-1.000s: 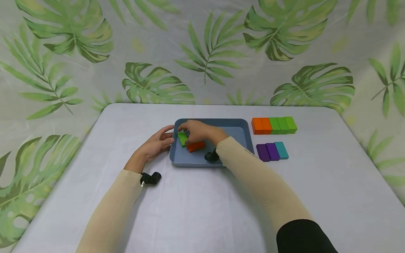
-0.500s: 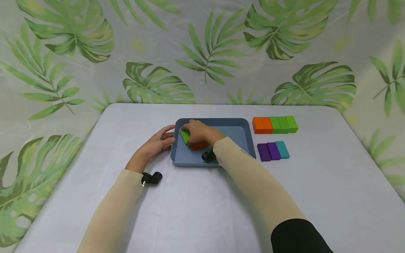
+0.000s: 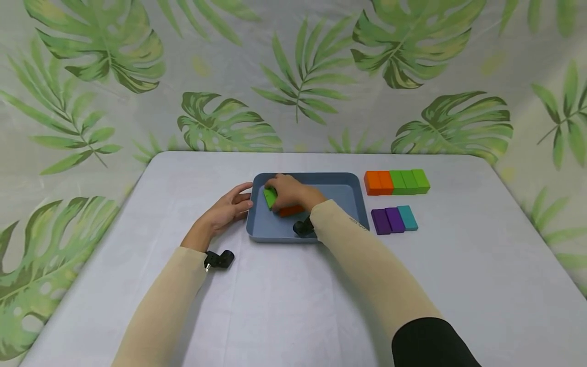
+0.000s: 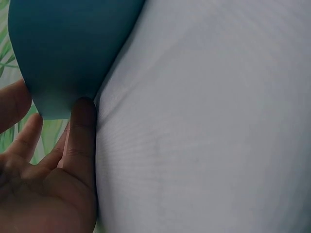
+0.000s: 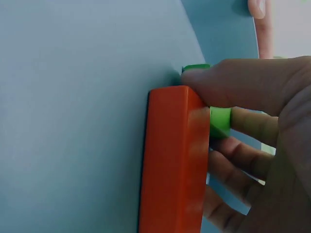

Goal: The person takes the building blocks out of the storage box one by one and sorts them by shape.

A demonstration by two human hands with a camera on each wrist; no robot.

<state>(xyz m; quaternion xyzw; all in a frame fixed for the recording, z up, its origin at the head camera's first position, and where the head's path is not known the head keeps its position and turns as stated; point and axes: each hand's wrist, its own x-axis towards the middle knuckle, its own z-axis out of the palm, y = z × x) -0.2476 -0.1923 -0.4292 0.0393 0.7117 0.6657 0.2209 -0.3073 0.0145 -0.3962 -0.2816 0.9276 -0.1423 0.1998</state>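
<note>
A blue-grey tray (image 3: 341, 191) stands on the white table. My right hand (image 3: 290, 192) reaches into its left part and pinches a green block (image 3: 269, 199) between thumb and fingers. Right against that hand lies an orange-red block (image 3: 291, 210), long and flat-sided in the right wrist view, where the thumb (image 5: 243, 82) crosses over its end and partly covers the green block (image 5: 221, 119). Outside the tray's left wall, my left hand (image 3: 224, 210) rests with loosely extended fingers. The left wrist view has its fingertips at the tray wall (image 4: 68, 58).
To the right of the tray, a row of orange blocks (image 3: 379, 183) and green blocks (image 3: 409, 182) lies at the back. Nearer sit two purple blocks (image 3: 388, 220) and a teal block (image 3: 407, 217). Leaf-patterned cloth (image 3: 321, 132) hangs behind the table.
The green and orange-red blocks have shifted a little to the right inside the tray along with my right hand, mostly in the first half second. The left hand has stayed at the tray wall.
</note>
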